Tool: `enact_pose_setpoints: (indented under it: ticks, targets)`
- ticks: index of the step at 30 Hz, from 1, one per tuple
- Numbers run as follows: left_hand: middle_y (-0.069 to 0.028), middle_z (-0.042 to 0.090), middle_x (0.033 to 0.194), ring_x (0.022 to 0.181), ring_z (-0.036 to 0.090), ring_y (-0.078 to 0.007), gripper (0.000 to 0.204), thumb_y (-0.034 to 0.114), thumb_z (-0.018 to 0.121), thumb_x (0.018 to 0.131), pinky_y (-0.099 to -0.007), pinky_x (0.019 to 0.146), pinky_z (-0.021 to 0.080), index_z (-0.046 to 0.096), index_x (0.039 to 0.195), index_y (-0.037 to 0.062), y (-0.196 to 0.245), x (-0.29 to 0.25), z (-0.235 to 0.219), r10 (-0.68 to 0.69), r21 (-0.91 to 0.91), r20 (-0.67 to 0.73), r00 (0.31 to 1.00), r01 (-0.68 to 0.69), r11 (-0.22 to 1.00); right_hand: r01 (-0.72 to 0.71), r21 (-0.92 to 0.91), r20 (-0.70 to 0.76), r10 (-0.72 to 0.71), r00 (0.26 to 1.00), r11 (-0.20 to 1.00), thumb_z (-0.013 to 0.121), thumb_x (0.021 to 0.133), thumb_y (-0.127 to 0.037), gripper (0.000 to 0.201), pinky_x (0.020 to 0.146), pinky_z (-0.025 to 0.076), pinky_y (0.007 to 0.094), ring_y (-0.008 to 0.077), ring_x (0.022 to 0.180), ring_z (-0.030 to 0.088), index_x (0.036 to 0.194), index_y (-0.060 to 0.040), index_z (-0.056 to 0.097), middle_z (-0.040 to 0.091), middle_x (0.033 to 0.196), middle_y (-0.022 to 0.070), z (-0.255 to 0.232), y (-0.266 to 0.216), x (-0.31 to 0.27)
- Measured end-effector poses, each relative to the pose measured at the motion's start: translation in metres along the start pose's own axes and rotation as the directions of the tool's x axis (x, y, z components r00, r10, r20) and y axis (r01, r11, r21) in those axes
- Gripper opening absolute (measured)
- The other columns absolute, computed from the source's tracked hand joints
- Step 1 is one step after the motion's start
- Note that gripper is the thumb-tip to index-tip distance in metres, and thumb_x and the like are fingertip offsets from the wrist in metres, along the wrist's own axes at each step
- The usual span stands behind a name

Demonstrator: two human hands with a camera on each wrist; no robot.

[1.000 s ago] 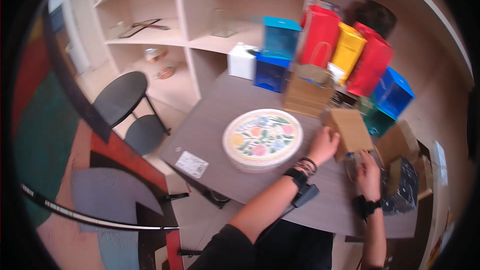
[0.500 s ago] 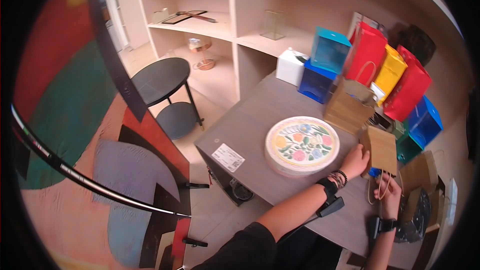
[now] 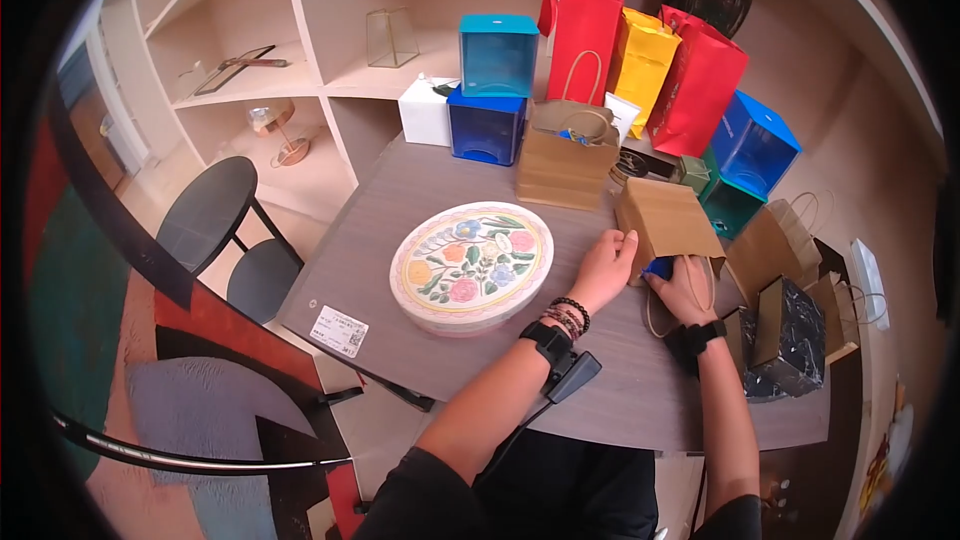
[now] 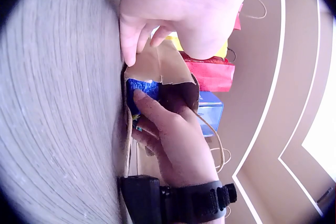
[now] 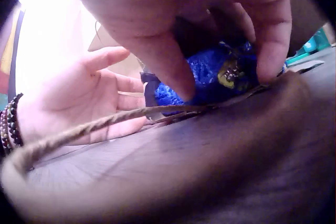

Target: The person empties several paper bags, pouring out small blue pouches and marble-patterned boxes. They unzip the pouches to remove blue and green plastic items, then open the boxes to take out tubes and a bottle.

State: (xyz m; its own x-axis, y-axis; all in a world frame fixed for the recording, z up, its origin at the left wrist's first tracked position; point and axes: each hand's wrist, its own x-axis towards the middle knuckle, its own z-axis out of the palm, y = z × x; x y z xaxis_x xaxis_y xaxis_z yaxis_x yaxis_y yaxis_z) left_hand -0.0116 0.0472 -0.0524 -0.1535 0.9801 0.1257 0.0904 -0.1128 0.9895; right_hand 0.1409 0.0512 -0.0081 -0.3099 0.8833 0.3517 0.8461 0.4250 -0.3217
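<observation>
Left hand [image 3: 607, 265] steadying a brown paper bag [image 3: 672, 220], fingers loosely extended, right hand [image 3: 688, 290] reaching inside, thumb and fingers gripping a blue package [image 5: 210, 77]

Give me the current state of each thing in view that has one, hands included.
Tipped brown paper bag: on its side, mouth open
Blue packet: at the bag's mouth, pinched
Right hand: at the mouth, gripping the packet
Left hand: open, against the bag
Standing brown paper bag: upright, open
Oval floral box: closed
Teal box: stacked on a blue box
Yellow paper bag: upright
</observation>
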Motion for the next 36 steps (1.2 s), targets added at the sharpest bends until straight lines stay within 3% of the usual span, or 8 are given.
enact_pose_setpoints:
  ticks: [2, 5, 7, 12, 16, 18, 22, 36]
  targets:
    - [-0.0196, 0.062, 0.097, 0.093, 0.059, -0.0325, 0.048, 0.042, 0.043, 0.091, -0.0374, 0.081, 0.044, 0.05, 0.103, -0.0042, 0.0, -0.002, 0.003, 0.019, -0.027, -0.034, 0.999, -0.02, 0.999, -0.009, -0.056, 0.038, 0.012, 0.999, 0.998, 0.07, 0.065, -0.022, 0.059, 0.084, 0.045, 0.0421, 0.0379, 0.101, 0.053, 0.116, -0.0023, 0.049, 0.052, 0.112, 0.023, -0.002, -0.001, 0.005]
    - [-0.0193, 0.061, 0.098, 0.092, 0.059, -0.0321, 0.047, 0.041, 0.043, 0.091, -0.0368, 0.081, 0.045, 0.05, 0.103, -0.0041, 0.001, -0.002, 0.002, 0.022, -0.044, -0.037, 0.999, -0.023, 0.999, 0.148, -0.014, 0.002, -0.148, 0.989, 0.989, 0.068, 0.066, -0.021, 0.048, 0.079, 0.047, 0.0412, 0.0371, 0.087, 0.059, 0.108, -0.0018, 0.055, 0.061, 0.097, 0.0201, -0.004, -0.001, 0.006]
    - [-0.0144, 0.053, 0.109, 0.089, 0.056, -0.0183, 0.05, 0.042, 0.043, 0.092, -0.0294, 0.069, 0.05, 0.043, 0.114, -0.0023, 0.006, -0.003, -0.003, -0.022, -0.033, 0.089, 0.996, 0.025, 0.999, 0.131, -0.023, 0.003, -0.131, 0.991, 0.991, 0.066, 0.066, -0.02, 0.046, 0.077, 0.047, 0.0423, 0.0385, 0.085, 0.059, 0.107, -0.0008, 0.055, 0.061, 0.095, 0.0215, -0.001, 0.001, 0.007]
    - [-0.015, 0.052, 0.11, 0.092, 0.056, -0.0189, 0.054, 0.044, 0.046, 0.091, -0.0294, 0.069, 0.05, 0.041, 0.115, -0.0035, 0.02, -0.009, -0.005, -0.046, -0.077, 0.13, 0.99, 0.057, 0.995, 0.074, 0.005, 0.016, -0.074, 0.997, 0.997, 0.061, 0.069, -0.014, 0.039, 0.073, 0.046, 0.046, 0.042, 0.081, 0.058, 0.104, 0.0009, 0.054, 0.06, 0.089, 0.0251, 0.0, 0.012, 0.004]
    - [-0.0147, 0.052, 0.109, 0.091, 0.056, -0.0179, 0.059, 0.046, 0.049, 0.089, -0.0278, 0.068, 0.049, 0.038, 0.118, -0.004, 0.012, -0.003, -0.001, 0.043, -0.025, 0.144, 0.989, -0.039, 0.999, 0.073, 0.173, -0.044, -0.067, 0.997, 0.982, 0.058, 0.071, -0.011, 0.037, 0.075, 0.046, 0.0433, 0.0406, 0.083, 0.058, 0.106, -0.0004, 0.053, 0.06, 0.09, 0.0247, -0.013, 0.007, -0.007]
    - [-0.0136, 0.051, 0.109, 0.092, 0.054, -0.0168, 0.062, 0.05, 0.049, 0.088, -0.0286, 0.07, 0.048, 0.037, 0.118, -0.0031, 0.011, -0.003, -0.002, -0.007, -0.099, 0.139, 0.99, 0.021, 0.995, 0.123, 0.495, -0.021, -0.13, 0.991, 0.86, 0.056, 0.071, -0.009, 0.036, 0.078, 0.046, 0.0384, 0.0366, 0.087, 0.059, 0.106, 0.0005, 0.052, 0.06, 0.092, 0.0219, -0.021, 0.001, -0.015]
    - [-0.0176, 0.051, 0.108, 0.098, 0.052, -0.0209, 0.081, 0.052, 0.058, 0.081, -0.0302, 0.085, 0.042, 0.026, 0.124, -0.0092, 0.034, -0.014, -0.008, -0.154, -0.372, 0.098, 0.983, 0.18, 0.911, 0.167, 0.501, 0.079, -0.237, 0.968, 0.849, 0.055, 0.071, -0.003, 0.036, 0.079, 0.045, 0.035, 0.0329, 0.091, 0.058, 0.107, -0.0043, 0.052, 0.059, 0.097, 0.0166, -0.032, -0.019, -0.039]
    - [-0.0224, 0.045, 0.119, 0.109, 0.049, -0.0263, 0.09, 0.012, 0.07, 0.07, -0.0352, 0.091, 0.04, 0.011, 0.136, -0.0051, 0.039, -0.02, -0.013, -0.21, -0.392, 0.197, 0.958, 0.273, 0.879, 0.244, 0.486, 0.124, -0.342, 0.931, 0.839, 0.052, 0.067, 0.006, 0.041, 0.082, 0.045, 0.0347, 0.0325, 0.094, 0.057, 0.106, -0.0054, 0.055, 0.059, 0.101, 0.0152, -0.062, -0.018, -0.077]
